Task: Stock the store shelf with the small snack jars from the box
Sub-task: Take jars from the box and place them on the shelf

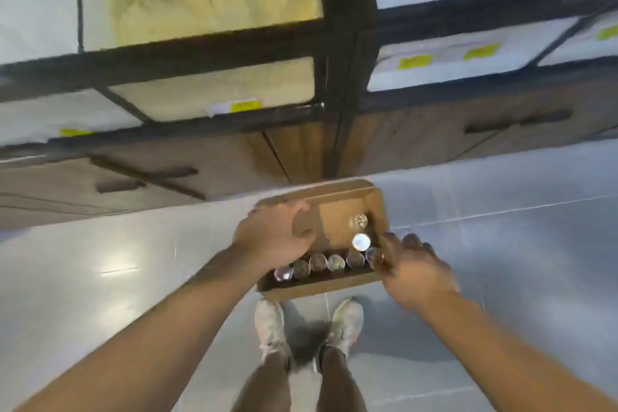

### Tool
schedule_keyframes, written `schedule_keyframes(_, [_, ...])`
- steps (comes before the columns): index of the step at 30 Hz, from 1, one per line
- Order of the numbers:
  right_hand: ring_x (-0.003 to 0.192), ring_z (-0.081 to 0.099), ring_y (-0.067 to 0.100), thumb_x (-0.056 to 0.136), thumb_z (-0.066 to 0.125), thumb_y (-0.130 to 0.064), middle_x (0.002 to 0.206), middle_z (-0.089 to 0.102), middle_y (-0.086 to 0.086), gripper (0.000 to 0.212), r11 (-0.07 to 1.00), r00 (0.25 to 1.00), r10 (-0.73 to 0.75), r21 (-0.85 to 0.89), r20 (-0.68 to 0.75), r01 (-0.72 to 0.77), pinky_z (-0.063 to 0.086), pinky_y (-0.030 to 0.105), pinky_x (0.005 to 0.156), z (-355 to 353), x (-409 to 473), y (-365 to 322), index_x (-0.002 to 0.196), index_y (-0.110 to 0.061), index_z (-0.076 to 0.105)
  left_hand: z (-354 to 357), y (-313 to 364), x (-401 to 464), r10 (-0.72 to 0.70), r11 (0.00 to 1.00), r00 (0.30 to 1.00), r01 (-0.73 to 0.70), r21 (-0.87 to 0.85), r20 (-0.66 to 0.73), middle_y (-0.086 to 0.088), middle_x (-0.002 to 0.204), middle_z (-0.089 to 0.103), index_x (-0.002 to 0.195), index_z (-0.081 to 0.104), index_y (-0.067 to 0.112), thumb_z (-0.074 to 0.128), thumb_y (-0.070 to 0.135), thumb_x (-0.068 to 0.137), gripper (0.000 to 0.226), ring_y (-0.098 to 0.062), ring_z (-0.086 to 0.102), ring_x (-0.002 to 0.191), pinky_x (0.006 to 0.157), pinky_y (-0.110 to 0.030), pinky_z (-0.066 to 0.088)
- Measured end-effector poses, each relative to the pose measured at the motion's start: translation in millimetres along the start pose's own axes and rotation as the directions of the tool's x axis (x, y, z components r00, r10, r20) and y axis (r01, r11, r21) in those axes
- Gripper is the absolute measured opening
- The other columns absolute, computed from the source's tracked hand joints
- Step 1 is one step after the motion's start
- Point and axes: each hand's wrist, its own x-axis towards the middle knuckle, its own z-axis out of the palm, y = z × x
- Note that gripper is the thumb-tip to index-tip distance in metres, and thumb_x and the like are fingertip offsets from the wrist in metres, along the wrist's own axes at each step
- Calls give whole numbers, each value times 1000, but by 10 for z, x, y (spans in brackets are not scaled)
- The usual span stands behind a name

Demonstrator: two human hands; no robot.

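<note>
1. Head view, closest first: both my forearms run up from the bottom corners, cut off by the frame edge, and below them my two pale shoes [271, 328] stand on the grey tiled floor [501, 278].
2. My left hand [272, 234] has its fingers curled over the left rim of the cardboard box [337, 221] and holds it; the fingertips are hidden inside the box.
3. My right hand [413, 269] is at the box's right edge, fingers bent toward the corner jar. It is smeared by motion blur, so I cannot tell whether it is gripping the rim, a jar, or nothing.
4. Inside the box, small jars [317, 261] with shiny lids stand in a row along the near wall, and two more stand along the right wall. My left hand covers that end of the row, so its full count is hidden.
5. Farther off, wooden cabinet doors [150, 174] with dark handles sit low against the floor.
6. Beyond them is the black-framed shelf [344, 43], holding pale bagged goods with yellow tags; the print is too blurred to read.
</note>
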Motion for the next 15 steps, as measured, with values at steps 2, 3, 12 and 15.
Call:
schedule_keyframes(2, [122, 51, 30, 102, 37, -53, 130, 49, 5, 42, 999, 999, -16, 44, 39, 14, 48, 43, 90, 410, 368, 7, 143, -42, 34, 420, -278, 352, -42, 999, 998, 42, 3, 48, 12, 136, 60, 139, 49, 43, 58, 56, 90, 51, -19, 56, 126, 99, -39, 50])
schedule_keyframes(3, [119, 55, 31, 101, 41, -51, 129, 52, 5, 41, 997, 999, -20, 82, 43, 16, 50, 43, 90, 640, 546, 13, 142, -42, 37, 648, -429, 529, -71, 997, 995, 71, 3, 63, 12, 136, 61, 139, 50, 43, 58, 56, 91, 51, -19, 57, 125, 98, -40, 51])
schedule_keyframes(12, [127, 51, 37, 94, 63, -42, 142, 53, 7, 49, 982, 997, -59, 181, 52, 49, 47, 44, 91, 2628, 1918, 65, 140, -30, 50, 2533, -1572, 1766, -201, 971, 978, 205, -121, 51, 8, 120, 66, 125, 59, 36, 64, 47, 89, 39, -20, 61, 110, 89, -39, 54])
schedule_keyframes(15, [132, 44, 40, 91, 66, -44, 144, 49, 15, 58, 985, 987, -129, 130, 101, 115, 47, 48, 100, 3141, 2305, -21, 143, -25, 48, 3049, -1868, 2053, -212, 969, 977, 211, -126, 5, 2, 127, 60, 130, 56, 33, 67, 46, 88, 45, -24, 55, 116, 91, -43, 54])
